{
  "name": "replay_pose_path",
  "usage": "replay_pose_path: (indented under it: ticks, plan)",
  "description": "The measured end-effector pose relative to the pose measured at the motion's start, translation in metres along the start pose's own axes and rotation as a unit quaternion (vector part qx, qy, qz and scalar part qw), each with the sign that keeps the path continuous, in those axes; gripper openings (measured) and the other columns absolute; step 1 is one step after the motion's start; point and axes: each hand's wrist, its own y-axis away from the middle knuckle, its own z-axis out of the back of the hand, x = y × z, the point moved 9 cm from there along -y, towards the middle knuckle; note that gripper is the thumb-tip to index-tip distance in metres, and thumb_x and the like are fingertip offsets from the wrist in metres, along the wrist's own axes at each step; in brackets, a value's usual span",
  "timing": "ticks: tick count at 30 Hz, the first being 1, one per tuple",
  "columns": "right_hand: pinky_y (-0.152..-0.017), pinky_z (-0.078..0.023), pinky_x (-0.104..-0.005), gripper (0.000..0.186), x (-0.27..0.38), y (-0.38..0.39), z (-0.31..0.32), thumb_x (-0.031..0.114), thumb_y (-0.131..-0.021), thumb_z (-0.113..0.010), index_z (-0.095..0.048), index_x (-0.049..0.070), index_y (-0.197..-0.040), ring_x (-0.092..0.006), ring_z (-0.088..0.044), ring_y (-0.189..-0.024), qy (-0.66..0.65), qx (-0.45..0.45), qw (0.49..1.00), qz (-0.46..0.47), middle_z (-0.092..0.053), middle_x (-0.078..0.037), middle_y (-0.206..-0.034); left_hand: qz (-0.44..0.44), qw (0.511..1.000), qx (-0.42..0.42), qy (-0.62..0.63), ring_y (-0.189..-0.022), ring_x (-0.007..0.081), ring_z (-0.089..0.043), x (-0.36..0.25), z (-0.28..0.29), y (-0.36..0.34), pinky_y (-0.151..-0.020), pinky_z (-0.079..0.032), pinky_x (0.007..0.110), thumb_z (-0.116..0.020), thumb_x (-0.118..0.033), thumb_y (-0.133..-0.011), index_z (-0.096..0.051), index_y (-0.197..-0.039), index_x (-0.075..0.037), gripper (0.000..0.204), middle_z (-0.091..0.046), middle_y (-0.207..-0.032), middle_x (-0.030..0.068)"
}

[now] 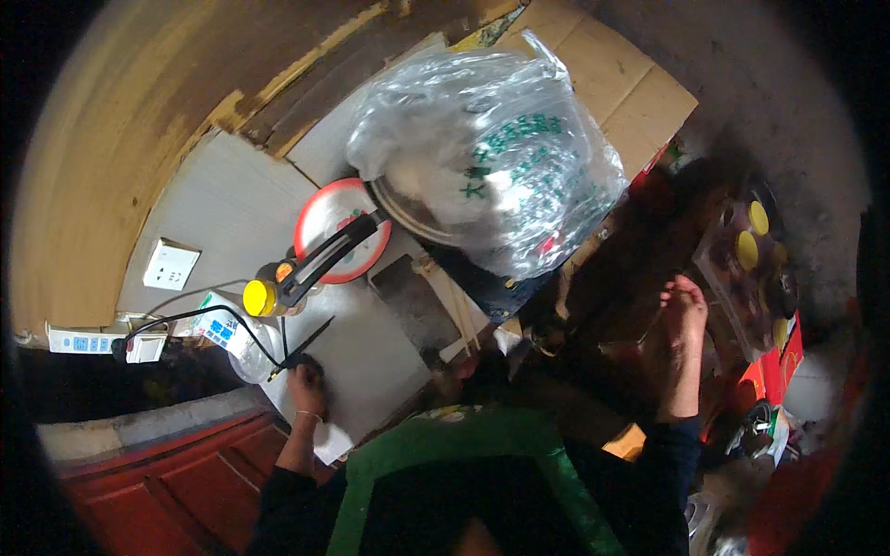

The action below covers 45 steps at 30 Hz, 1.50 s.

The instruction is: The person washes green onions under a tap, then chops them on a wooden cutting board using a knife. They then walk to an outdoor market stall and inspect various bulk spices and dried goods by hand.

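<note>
My left hand (307,389) rests at the near left part of the grey tabletop (357,357). Its fingers curl round a small dark thing whose kind I cannot make out. Close by lies a dark, narrow, pointed piece (310,340), with the end of a black cord (248,326) beside it. A white packet with blue print (218,322) is just beyond that hand. Off to the right of the table, my right hand (686,301) is raised over a dark area, its fingers loosely bent and apart, and nothing shows in it.
A clear plastic bag (491,157) covers much of a pan with a black handle (334,257). Around it are a red-rimmed plate (357,250), a yellow-lidded jar (260,298), a dark rectangular slab (417,306) and chopsticks (464,310). Yellow-lidded containers (747,250) stand far right.
</note>
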Motion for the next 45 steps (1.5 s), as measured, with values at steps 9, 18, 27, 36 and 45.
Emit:
replay_pose_path:
  ticks: [9,18,27,36,45]
  plan:
    - [-0.069,-0.050,-0.0333,0.017,0.030,0.213,-0.343,0.005,-0.080,-0.063,-0.062,0.001,-0.096,-0.0279,-0.062,-0.082,0.391,0.370,0.767,0.350,-0.061,-0.013,-0.091,0.146,0.710,0.194,0.661,-0.090,0.0154,-0.056,-0.118,-0.011,-0.001,-0.082,-0.046,0.029,-0.055,-0.013,-0.090,-0.052,-0.104,-0.006,0.016,-0.056,-0.099,0.0041]
    - [-0.079,-0.039,-0.0379,0.038,0.041,0.321,-0.474,0.017,-0.070,-0.072,-0.060,0.008,-0.106,-0.0262,-0.055,-0.096,0.404,0.453,0.578,0.546,-0.056,-0.009,-0.102,0.048,0.745,0.307,0.590,-0.091,0.0081,-0.049,-0.144,0.014,-0.005,-0.081,-0.040,0.023,-0.058,-0.016,-0.088,-0.053,-0.104,-0.008,0.018,-0.052,-0.097,-0.0016]
    - [-0.078,-0.036,-0.0400,0.018,0.058,0.227,-0.560,0.014,-0.070,-0.058,-0.067,0.013,-0.085,-0.0229,-0.052,-0.090,0.606,0.209,0.375,0.670,-0.056,-0.007,-0.090,-0.021,0.827,0.362,0.429,-0.091,0.0088,-0.051,-0.122,-0.023,-0.010,-0.083,-0.041,0.025,-0.063,-0.011,-0.085,-0.057,-0.098,-0.009,0.015,-0.056,-0.096,-0.0023]
    - [-0.081,-0.038,-0.0376,0.013,0.050,0.204,-0.571,0.015,-0.070,-0.057,-0.067,0.014,-0.079,-0.0189,-0.056,-0.089,0.632,0.229,0.321,0.668,-0.061,-0.003,-0.084,0.013,0.815,0.360,0.453,-0.091,0.0091,-0.053,-0.099,-0.043,-0.008,-0.083,-0.043,0.026,-0.063,-0.012,-0.085,-0.055,-0.100,-0.005,0.018,-0.057,-0.095,-0.0009]
    - [-0.076,-0.040,-0.0344,0.009,0.042,0.217,-0.531,0.013,-0.069,-0.057,-0.063,0.014,-0.075,-0.0188,-0.056,-0.080,0.559,0.291,0.378,0.678,-0.058,-0.002,-0.073,0.019,0.808,0.351,0.472,-0.090,0.0107,-0.053,-0.095,-0.052,-0.013,-0.081,-0.043,0.026,-0.064,-0.011,-0.083,-0.055,-0.103,-0.007,0.022,-0.058,-0.095,0.0006]
